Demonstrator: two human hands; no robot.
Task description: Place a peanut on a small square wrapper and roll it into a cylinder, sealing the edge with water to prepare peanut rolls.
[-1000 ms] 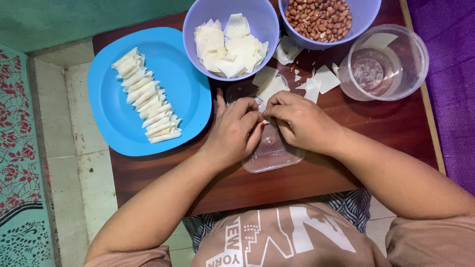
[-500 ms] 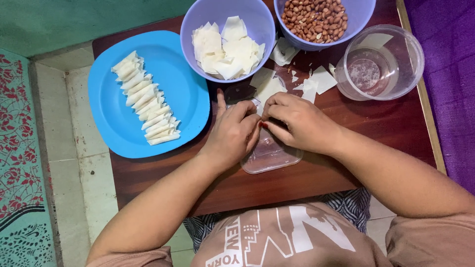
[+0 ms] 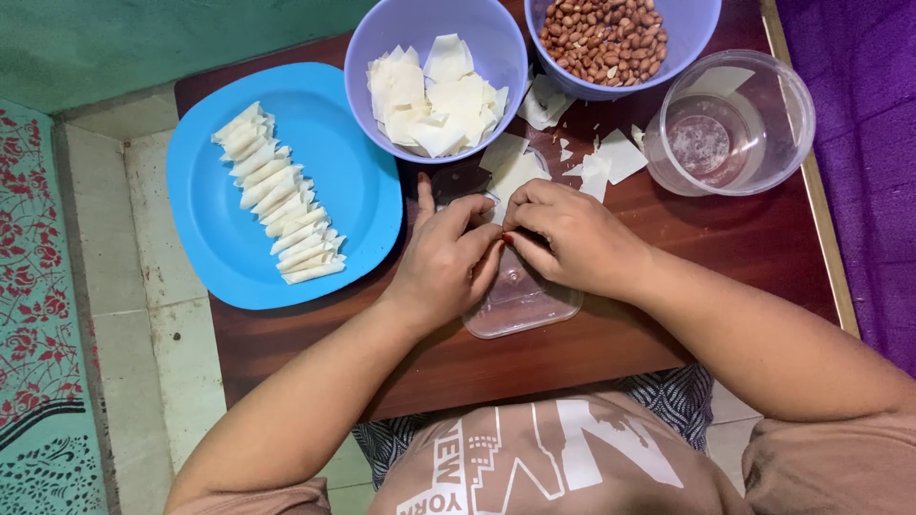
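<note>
Left hand [image 3: 447, 262] and right hand [image 3: 563, 234] pinch together on a small white wrapper [image 3: 498, 212] above a clear lid [image 3: 520, 300] on the tabletop [image 3: 725, 257].

head camera, looking straight down, close above table [image 3: 725, 248]

Tabletop layout, seen from above

Plate [image 3: 205, 238] of rolls [image 3: 277, 221] at left; wrapper bowl [image 3: 367, 57] and peanut bowl [image 3: 692, 38] along top; cup [image 3: 792, 114] at upper right.

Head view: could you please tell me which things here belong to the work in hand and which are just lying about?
In use: hands, clear lid, wrapper bowl, peanut bowl, blue plate of rolls.

Lying about: clear tub, scraps, mat.
</note>
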